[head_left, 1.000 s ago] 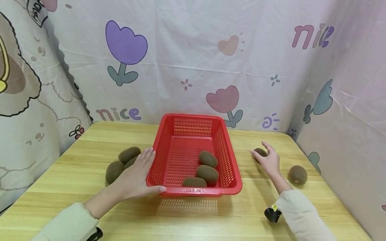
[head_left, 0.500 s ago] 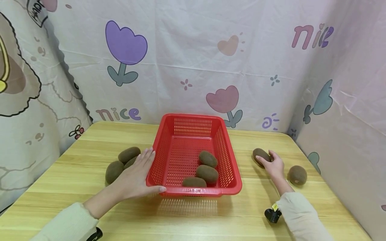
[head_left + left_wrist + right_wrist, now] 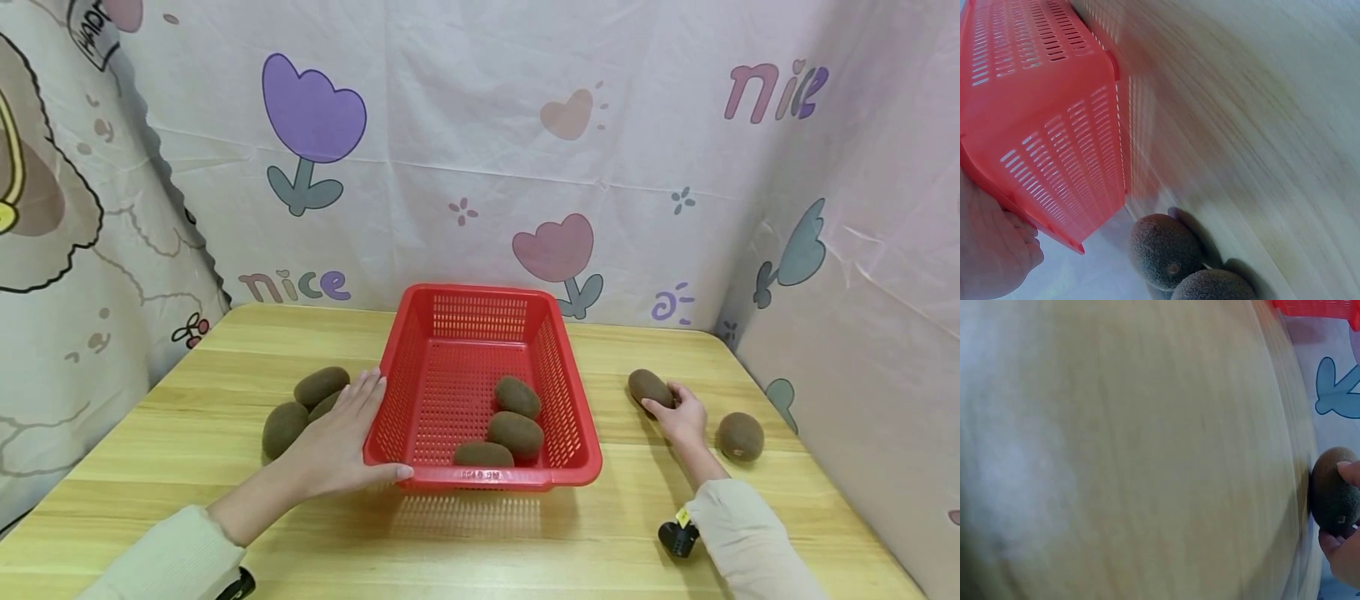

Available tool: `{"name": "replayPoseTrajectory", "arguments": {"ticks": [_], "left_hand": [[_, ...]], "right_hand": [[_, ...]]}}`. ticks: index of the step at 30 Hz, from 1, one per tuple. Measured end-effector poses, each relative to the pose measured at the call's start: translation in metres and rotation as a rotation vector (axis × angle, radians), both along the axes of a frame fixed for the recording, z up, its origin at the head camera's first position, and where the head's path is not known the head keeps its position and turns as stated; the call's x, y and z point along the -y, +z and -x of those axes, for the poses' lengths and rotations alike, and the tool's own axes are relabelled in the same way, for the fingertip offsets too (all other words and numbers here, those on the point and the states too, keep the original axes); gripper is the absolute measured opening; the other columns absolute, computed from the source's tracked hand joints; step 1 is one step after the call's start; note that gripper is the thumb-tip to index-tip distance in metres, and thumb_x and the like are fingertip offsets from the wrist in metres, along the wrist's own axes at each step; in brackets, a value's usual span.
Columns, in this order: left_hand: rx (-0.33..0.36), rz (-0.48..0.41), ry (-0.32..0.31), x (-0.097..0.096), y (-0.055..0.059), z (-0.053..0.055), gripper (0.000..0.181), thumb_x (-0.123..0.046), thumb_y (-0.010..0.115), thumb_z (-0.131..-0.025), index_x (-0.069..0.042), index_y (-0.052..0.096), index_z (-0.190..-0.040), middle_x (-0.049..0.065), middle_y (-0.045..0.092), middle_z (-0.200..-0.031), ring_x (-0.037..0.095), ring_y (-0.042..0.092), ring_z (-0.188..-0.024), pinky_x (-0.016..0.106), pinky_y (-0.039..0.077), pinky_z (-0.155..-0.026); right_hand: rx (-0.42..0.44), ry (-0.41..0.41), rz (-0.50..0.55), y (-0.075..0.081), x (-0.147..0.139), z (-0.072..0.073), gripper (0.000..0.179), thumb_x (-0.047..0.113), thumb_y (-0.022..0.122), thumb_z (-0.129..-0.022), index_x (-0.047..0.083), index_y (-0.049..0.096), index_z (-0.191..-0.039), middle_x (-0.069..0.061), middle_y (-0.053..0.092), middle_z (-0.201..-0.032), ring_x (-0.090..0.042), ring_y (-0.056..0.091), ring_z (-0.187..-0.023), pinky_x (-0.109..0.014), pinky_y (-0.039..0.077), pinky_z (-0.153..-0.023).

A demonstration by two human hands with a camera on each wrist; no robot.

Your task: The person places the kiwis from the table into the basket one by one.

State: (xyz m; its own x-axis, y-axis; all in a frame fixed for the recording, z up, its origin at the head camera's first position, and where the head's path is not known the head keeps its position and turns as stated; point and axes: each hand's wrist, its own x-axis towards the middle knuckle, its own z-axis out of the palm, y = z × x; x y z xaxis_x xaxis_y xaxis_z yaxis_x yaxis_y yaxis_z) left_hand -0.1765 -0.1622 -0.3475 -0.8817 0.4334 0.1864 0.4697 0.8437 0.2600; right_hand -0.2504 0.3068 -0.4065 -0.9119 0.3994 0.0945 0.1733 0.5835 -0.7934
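My left hand [image 3: 337,437] lies along the left rim of a red plastic basket [image 3: 506,477], fingers straight and thumb on the front rim. Inside the basket sit three brown kiwis [image 3: 516,433], gathered toward the front right. On the right side of the table, my right hand [image 3: 684,419] holds the near end of a kiwi [image 3: 648,387] between thumb and fingers. The right wrist view shows this kiwi [image 3: 1334,490] at the table surface, with the thumb and a finger on opposite sides. Part of the right hand lies outside that view.
More kiwis [image 3: 321,385] cluster left of the basket, one partly hidden behind my left hand. Another kiwi [image 3: 741,436] stands right of my right hand. A printed cloth [image 3: 465,167] hangs behind the wooden table [image 3: 480,550].
My right hand has shifted slightly right and down from over the kiwi and now holds its near end. The left hand and the basket have stayed put.
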Motion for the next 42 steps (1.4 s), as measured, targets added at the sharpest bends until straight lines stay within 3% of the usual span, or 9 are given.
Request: {"name": "replayPoseTrajectory", "arguments": {"ticks": [9,19,22,26,39,42], "left_hand": [[0.007,-0.009,0.004,-0.001,0.001,-0.001,0.113,-0.070,0.059,-0.071,0.007,0.020,-0.144,0.021,0.016,-0.153,0.038,0.016,-0.142,0.051,0.023,-0.114],[0.012,-0.010,0.008,-0.001,0.001,-0.001,0.114,-0.070,0.059,-0.071,0.006,0.019,-0.145,0.021,0.016,-0.154,0.038,0.016,-0.142,0.051,0.023,-0.114],[0.007,-0.009,0.005,-0.001,0.001,-0.001,0.113,-0.069,0.060,-0.071,0.007,0.019,-0.145,0.021,0.016,-0.154,0.038,0.017,-0.142,0.051,0.023,-0.114],[0.002,-0.012,0.002,-0.001,0.001,0.000,0.113,-0.069,0.060,-0.071,0.007,0.020,-0.144,0.021,0.017,-0.153,0.038,0.017,-0.141,0.051,0.023,-0.114],[0.008,-0.019,0.007,0.000,0.000,0.000,0.113,-0.069,0.060,-0.071,0.006,0.020,-0.145,0.020,0.017,-0.154,0.038,0.017,-0.142,0.051,0.023,-0.114],[0.010,-0.018,0.007,0.000,0.001,-0.001,0.113,-0.070,0.060,-0.071,0.006,0.019,-0.145,0.020,0.017,-0.154,0.038,0.017,-0.142,0.051,0.023,-0.114]], "right_hand": [[0.002,-0.047,0.049,0.001,0.004,-0.002,0.053,0.012,0.064,-0.082,-0.008,0.046,-0.128,-0.033,0.047,-0.128,-0.042,0.045,-0.122,-0.048,0.038,-0.104],[0.036,-0.001,0.013,0.010,0.005,-0.005,0.054,0.020,0.066,-0.084,-0.007,0.048,-0.128,-0.031,0.050,-0.128,-0.039,0.049,-0.119,-0.044,0.043,-0.099],[0.026,0.015,-0.004,0.014,0.007,-0.006,0.053,0.021,0.066,-0.084,-0.007,0.049,-0.127,-0.029,0.052,-0.127,-0.037,0.052,-0.115,-0.021,0.048,-0.084],[0.008,0.044,-0.013,0.022,0.010,-0.008,0.053,0.022,0.066,-0.084,-0.005,0.050,-0.127,-0.027,0.053,-0.127,-0.034,0.054,-0.114,-0.001,0.035,-0.064],[-0.012,0.137,0.067,0.044,0.023,-0.014,0.059,0.026,0.065,-0.086,-0.003,0.045,-0.133,-0.025,0.050,-0.133,-0.032,0.051,-0.120,0.001,0.038,-0.069],[-0.023,0.159,0.048,0.050,0.026,-0.015,0.059,0.028,0.066,-0.085,-0.002,0.047,-0.132,-0.025,0.051,-0.131,-0.022,0.057,-0.111,0.001,0.040,-0.070]]}}
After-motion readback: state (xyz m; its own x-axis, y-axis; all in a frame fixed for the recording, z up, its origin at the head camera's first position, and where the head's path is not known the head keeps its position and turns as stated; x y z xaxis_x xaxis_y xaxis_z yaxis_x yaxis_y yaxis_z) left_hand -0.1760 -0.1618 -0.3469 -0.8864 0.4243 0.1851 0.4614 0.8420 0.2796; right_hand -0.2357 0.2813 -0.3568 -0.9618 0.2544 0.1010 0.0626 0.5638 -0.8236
